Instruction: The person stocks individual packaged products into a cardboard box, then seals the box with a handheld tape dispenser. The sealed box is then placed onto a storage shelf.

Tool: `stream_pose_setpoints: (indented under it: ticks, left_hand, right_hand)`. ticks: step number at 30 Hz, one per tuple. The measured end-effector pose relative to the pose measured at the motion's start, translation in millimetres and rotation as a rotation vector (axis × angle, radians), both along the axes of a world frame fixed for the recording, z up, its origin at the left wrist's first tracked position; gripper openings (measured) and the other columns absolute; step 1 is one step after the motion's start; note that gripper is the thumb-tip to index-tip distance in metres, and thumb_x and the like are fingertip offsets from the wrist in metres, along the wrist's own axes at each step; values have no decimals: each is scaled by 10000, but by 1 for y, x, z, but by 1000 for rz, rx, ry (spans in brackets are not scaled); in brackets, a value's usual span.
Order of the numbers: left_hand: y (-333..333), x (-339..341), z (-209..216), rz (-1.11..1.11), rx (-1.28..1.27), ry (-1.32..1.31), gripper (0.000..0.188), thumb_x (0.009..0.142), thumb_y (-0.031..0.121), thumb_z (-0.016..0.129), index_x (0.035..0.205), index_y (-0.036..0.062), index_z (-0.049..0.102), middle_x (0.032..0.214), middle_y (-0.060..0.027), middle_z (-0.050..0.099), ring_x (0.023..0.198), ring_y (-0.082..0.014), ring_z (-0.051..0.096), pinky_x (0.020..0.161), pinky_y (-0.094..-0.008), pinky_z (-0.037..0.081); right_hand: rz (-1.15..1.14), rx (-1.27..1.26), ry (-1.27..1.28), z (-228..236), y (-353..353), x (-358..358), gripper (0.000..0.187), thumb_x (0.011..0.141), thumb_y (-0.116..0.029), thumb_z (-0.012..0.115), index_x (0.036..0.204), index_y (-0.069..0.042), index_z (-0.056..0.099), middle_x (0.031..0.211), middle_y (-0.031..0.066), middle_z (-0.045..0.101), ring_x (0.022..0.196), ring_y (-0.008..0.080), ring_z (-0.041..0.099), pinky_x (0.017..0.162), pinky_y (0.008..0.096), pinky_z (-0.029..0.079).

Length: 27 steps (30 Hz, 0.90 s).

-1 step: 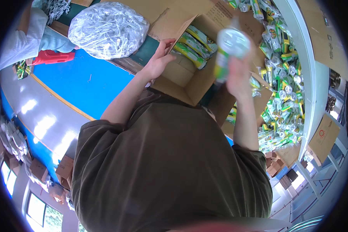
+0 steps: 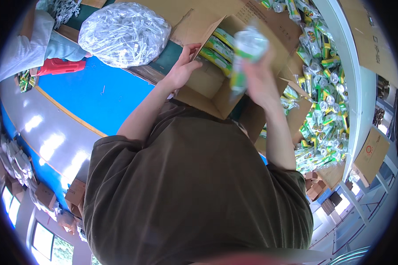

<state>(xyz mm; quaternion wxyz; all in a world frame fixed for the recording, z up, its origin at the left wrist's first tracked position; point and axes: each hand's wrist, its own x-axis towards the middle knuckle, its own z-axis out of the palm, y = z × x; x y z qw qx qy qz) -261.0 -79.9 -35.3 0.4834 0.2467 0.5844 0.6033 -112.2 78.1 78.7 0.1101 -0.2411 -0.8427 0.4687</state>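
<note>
An open cardboard carton (image 2: 199,98) stands in front of me, with several green-and-yellow plastic packs (image 2: 216,55) lying side by side at its far end. My left hand (image 2: 181,68) is closed on the carton's left edge, fingers over the rim and thumb toward the inside. Above the carton's right side, my right hand (image 2: 260,78) grips a clear plastic pack with green and yellow print (image 2: 247,46). This pack is tilted and smeared by motion, so its contents cannot be made out.
A large clear bag of white corded items (image 2: 124,35) sits to the left. Many similar packs (image 2: 325,97) are heaped on the right behind a pale rail (image 2: 351,88). Another open carton (image 2: 292,115) stands close on the right. At far left is a person's sleeve (image 2: 17,55) near a red tool (image 2: 62,66).
My right hand has moved left with the pack, bringing it over the carton's right side. The left hand stays on the carton's edge.
</note>
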Motion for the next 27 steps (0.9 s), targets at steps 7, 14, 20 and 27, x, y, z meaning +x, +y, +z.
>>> stream_pose_setpoints:
  ticks: [7,14,20,27]
  left_hand:
    - [-4,-8,-21,56,67,28,591,826,91,581,1342,-12,312,1373,-200,401,1342,-281,352,1108,-366,290]
    - [-1,-3,-14,77,89,-13,561,832,106,573,1330,-24,350,1336,-177,448,1294,-253,407,1083,-347,321]
    - [-5,-8,-11,59,62,-64,530,836,96,545,1330,-24,396,1313,-156,486,1266,-222,431,1062,-324,328]
    - [-4,-11,-11,31,41,-77,540,826,101,560,1329,-22,408,1332,-168,492,1270,-241,442,1053,-345,351]
  right_hand:
    - [148,297,-766,-4,-34,-46,692,802,-288,700,1267,97,362,1101,303,598,1008,387,637,854,432,519]
    - [155,848,-805,-98,-45,-56,203,873,-115,531,1054,-24,538,1020,163,590,963,290,613,831,400,485]
    - [122,850,-652,-161,-66,-41,234,886,-125,483,1101,-54,545,1064,121,523,1024,248,511,868,388,382]
    - [320,837,-645,-161,-42,-39,207,877,-147,506,1028,-60,617,995,126,607,960,267,606,840,374,446]
